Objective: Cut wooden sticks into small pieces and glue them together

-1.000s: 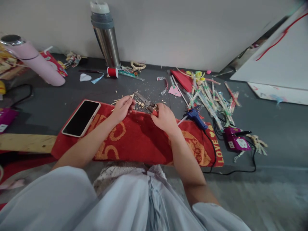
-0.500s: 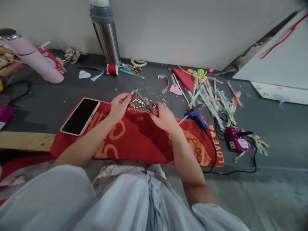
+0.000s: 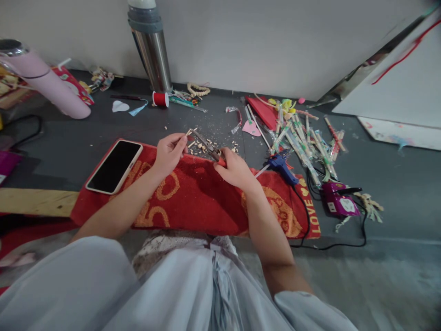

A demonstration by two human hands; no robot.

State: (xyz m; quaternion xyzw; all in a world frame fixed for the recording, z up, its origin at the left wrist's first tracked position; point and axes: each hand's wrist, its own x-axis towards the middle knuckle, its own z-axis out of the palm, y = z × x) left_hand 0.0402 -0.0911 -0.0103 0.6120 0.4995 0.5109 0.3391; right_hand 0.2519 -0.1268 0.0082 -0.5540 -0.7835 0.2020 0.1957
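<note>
One left hand point(image 3: 170, 154) pinching a thin wooden stick point(image 3: 189, 132), one right hand point(image 3: 236, 170) gripping cutters point(image 3: 208, 146)

The left hand is holding the short, pale stick between thumb and fingertips, its lower fingers curling inward. The right hand is closing around the red handles of the cutters, whose metal tips are pointing toward the stick. Whether the tips are touching it is too small to tell. Both hands are working over the near edge of the dark table point(image 3: 103, 124), where small wood pieces point(image 3: 198, 148) are lying scattered between and beyond them.

A red towel point(image 3: 203, 197) with orange lettering is covering the table's front edge beneath the forearms. On its left part, a phone point(image 3: 114, 166) is lying with its dark screen facing up; on its right part, a blue glue gun point(image 3: 282, 169) is resting, near a purple box point(image 3: 339, 198) on the table.

Farther back, a steel flask point(image 3: 151, 55) is standing by the wall, with a spool of red thread point(image 3: 160, 99) sitting in front of it. A pink bottle point(image 3: 51, 87) is showing at the far left, and a white paper heart point(image 3: 120, 106) is lying between bottle and spool. To the right, a pink paper heart point(image 3: 251, 128) is lying beside a pile of wrapped sticks point(image 3: 303, 142).
</note>
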